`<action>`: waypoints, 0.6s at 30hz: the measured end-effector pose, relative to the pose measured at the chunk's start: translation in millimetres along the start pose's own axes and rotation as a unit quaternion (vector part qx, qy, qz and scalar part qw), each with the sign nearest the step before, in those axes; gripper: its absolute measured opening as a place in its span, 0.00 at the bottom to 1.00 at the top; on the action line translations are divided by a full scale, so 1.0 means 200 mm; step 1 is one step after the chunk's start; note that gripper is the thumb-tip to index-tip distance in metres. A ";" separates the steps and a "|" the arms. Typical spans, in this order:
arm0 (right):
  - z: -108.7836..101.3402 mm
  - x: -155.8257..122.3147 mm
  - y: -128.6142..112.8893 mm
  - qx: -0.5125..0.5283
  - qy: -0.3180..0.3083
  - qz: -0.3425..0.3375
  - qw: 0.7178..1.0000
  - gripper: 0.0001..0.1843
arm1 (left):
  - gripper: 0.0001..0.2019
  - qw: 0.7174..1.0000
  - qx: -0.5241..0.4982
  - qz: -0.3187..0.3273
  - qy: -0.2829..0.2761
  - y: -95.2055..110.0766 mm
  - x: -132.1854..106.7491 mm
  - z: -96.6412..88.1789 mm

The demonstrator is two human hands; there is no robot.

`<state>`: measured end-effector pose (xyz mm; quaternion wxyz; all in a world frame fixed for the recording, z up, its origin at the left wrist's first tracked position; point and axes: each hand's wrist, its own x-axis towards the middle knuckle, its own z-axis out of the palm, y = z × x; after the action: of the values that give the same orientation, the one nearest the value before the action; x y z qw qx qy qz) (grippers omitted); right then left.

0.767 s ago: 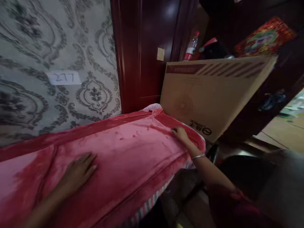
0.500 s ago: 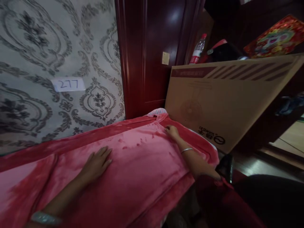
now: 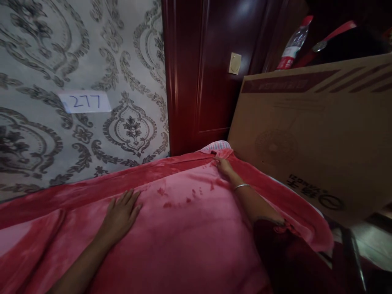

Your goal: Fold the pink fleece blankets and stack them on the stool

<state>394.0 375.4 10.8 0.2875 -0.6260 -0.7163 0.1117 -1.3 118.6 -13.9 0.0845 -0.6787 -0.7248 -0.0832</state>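
A pink blanket (image 3: 183, 228) with a darker red border lies spread in front of me, dotted with small red marks near its far end. My left hand (image 3: 121, 214) rests flat on it, fingers apart. At the blanket's far corner, my right hand (image 3: 224, 166) has its fingers bent together on the edge, seemingly pinching the fabric; the fingertips are partly hidden. Just beyond that hand, a striped pale cloth (image 3: 219, 145) pokes out from under the red bedding. A bracelet circles my right wrist.
A large cardboard box (image 3: 275, 118) leans along the right side. Behind it stand a plastic bottle (image 3: 294, 45) and dark items. A dark red wooden panel (image 3: 196, 81) and a patterned wall (image 3: 131, 73) with a "277" paper label (image 3: 85, 102) border the far side.
My right hand has moved slightly toward the far corner of the blanket. My left hand stays flat in about the same place. The view has come closer and shifted.
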 end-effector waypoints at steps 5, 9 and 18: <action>0.04 0.08 0.01 -0.004 0.017 0.011 1.000 0.25 | 0.31 1.000 -0.008 -0.004 0.010 -0.02 0.00 0.02; 0.10 0.07 0.04 -0.026 0.008 0.037 0.999 0.23 | 0.30 1.000 -0.007 -0.005 0.021 -0.03 0.01 0.04; 0.08 -0.07 -0.13 -0.113 0.010 -0.054 0.992 0.27 | 0.31 1.000 0.005 -0.010 -0.018 0.00 0.01 0.00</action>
<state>365.1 359.8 7.2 0.2280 -0.6155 -0.7544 0.0083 -1.3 120.2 -12.8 0.0742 -0.6722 -0.7334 -0.0686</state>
